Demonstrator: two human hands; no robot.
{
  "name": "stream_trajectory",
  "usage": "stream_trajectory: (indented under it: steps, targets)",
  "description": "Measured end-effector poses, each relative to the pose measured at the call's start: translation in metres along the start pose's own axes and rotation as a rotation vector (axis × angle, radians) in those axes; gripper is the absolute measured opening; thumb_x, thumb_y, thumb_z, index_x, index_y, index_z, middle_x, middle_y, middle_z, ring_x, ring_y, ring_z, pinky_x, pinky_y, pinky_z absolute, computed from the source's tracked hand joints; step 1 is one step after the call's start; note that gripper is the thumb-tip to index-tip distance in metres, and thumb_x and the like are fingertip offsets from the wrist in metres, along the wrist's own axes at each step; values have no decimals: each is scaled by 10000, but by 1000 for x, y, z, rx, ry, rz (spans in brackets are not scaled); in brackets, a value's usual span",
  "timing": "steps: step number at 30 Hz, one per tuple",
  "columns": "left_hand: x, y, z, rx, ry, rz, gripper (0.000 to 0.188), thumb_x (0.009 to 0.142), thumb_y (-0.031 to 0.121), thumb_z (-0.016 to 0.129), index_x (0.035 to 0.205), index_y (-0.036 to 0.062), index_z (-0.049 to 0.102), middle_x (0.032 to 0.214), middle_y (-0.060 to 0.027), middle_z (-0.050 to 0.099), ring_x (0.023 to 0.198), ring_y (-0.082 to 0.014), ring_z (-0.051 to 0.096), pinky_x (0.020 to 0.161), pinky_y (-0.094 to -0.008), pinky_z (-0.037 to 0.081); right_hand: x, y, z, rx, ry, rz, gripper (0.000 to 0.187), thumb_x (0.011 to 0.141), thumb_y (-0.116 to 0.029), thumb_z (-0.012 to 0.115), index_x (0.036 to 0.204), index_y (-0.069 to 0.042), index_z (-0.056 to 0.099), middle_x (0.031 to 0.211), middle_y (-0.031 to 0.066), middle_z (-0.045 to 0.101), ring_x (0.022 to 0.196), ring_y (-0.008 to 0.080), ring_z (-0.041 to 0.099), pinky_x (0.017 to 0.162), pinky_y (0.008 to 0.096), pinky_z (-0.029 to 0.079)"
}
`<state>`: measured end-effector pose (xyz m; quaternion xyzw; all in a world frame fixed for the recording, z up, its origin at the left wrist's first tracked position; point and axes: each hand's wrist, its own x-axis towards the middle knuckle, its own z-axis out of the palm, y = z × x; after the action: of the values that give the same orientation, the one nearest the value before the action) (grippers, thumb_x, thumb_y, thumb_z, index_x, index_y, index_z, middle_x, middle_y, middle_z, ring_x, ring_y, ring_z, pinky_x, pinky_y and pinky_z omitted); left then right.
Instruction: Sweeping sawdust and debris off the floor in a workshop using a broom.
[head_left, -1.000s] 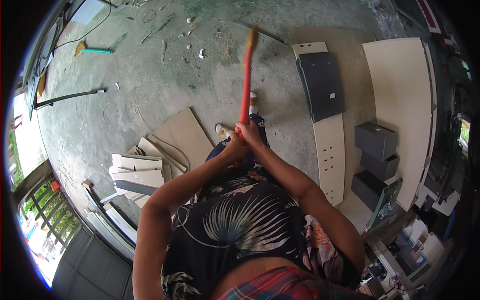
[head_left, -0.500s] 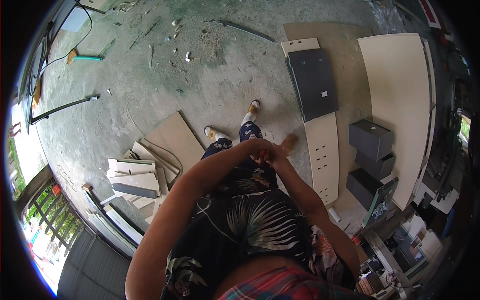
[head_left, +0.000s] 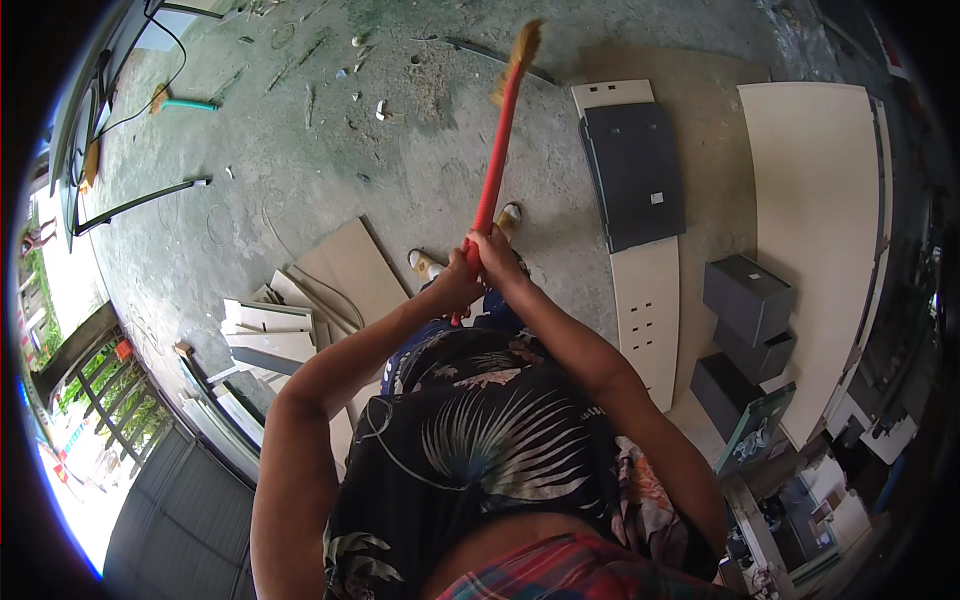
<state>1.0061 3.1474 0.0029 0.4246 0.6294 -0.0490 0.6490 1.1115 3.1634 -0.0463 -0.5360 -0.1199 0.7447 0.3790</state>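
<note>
A broom with a red handle [head_left: 494,170] and straw-coloured bristles stretches out ahead of me, its bristle end raised or held far forward, apparently over the concrete floor. My left hand [head_left: 460,281] wraps round the handle near its lower end. Just beyond it, my right hand [head_left: 495,256] is closed round the same handle, almost touching the left. A short stub of red shows below my left hand, by the dark trousers. Scattered dirt and small scraps [head_left: 428,92] lie on the floor left of the bristles.
Beige boards [head_left: 640,300] and a dark panel [head_left: 632,175] lie on the right, with dark grey boxes [head_left: 748,292] beyond. Board offcuts [head_left: 268,322] are piled at left. A second brush with a turquoise handle [head_left: 192,105] and a black metal strip [head_left: 145,203] lie far left.
The broom has swung from down beside my legs, at the right, to out in front. Both hands have moved slightly left and forward, and the red handle now shows along its length.
</note>
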Motion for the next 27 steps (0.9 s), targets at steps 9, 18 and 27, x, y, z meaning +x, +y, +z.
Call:
stream_trajectory:
  steps: [9, 18, 27]
  targets:
    - [-13, 58, -50, -129, -402, -172, 358, 634, 131, 546, 936, -36, 451, 531, -59, 481, 384, -148, 488, 326, -259, 385, -2, -17, -6, 425, 22, 493, 143, 758, -127, 465, 669, -21, 498, 641, 75, 513, 617, 197, 530, 585, 288, 443]
    - [42, 68, 11, -328, 224, -113, 461, 694, 149, 574, 948, -102, 283, 661, -189, 521, 496, -261, 553, 373, -341, 427, 82, -44, -22, -108, -282, 289, 70, 721, -74, 467, 749, -10, 461, 613, 42, 489, 505, 137, 486, 475, 263, 417]
    - [-8, 78, -34, -182, 41, 26, 568, 666, 114, 550, 1124, -59, 262, 724, -148, 529, 442, -180, 539, 351, -291, 417, 42, -58, 4, 28, -128, 120, 80, 711, -80, 506, 710, -5, 478, 604, 63, 506, 501, 149, 507, 451, 263, 414]
